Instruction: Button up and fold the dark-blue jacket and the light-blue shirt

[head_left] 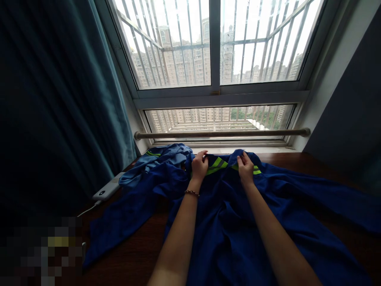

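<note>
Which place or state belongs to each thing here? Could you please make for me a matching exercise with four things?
1. dark blue garment
2. curtain
3. white device
4. rail

A. in front of the lower window
B. held in the left hand and right hand
C. hanging at the picture's left side
D. joined to a white cable

Pairs: 1-B, 2-C, 3-D, 4-A

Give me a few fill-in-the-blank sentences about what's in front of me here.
The left hand and right hand hold a garment that is dark ____ in color.
A beaded bracelet circles the ____ wrist.
A thin white ____ plugs into the white device.

Missing words: blue; left; cable.
</note>
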Demonstrator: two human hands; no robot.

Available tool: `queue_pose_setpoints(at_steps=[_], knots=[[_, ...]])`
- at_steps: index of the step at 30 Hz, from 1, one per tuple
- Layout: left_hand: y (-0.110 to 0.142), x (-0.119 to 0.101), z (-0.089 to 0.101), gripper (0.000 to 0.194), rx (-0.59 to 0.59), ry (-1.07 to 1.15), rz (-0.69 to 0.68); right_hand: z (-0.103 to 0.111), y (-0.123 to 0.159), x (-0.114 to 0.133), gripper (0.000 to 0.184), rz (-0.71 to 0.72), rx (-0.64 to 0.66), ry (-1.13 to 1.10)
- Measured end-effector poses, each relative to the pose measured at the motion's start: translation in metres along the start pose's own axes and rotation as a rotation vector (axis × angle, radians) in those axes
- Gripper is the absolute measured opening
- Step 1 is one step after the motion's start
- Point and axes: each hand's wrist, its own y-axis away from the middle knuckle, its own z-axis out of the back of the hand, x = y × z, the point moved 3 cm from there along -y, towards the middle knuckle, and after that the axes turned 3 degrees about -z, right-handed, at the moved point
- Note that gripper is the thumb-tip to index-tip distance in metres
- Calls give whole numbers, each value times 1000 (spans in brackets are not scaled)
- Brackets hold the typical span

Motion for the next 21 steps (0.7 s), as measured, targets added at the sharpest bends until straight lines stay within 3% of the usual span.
queue_pose_setpoints(at_steps=[3, 6, 8, 11, 12, 14, 17, 21], knots=[[-6, 11, 9, 46, 69, -28, 32, 1, -24, 2, 52, 51, 238, 59], [-7, 41, 24, 46, 288, -373, 256, 27, -60, -21, 50, 41, 336, 534], [-2, 65, 33, 51, 458, -554, 417, 51, -82, -44, 59, 41, 366, 887], [7, 90, 37, 48, 618, -601, 522, 81, -100, -79, 77, -24, 468, 1258], [8, 95, 37, 41, 652, -604, 531, 87, -103, -87, 75, -44, 515, 1315], [3, 102, 37, 27, 679, -616, 523, 95, -108, -94, 52, -59, 573, 1359], [-24, 107, 48, 22, 601, -663, 466, 107, -128, -82, 23, -36, 512, 1392], [-72, 111, 69, 34, 419, -748, 410, 129, -174, -41, 32, 84, 153, 1451]])
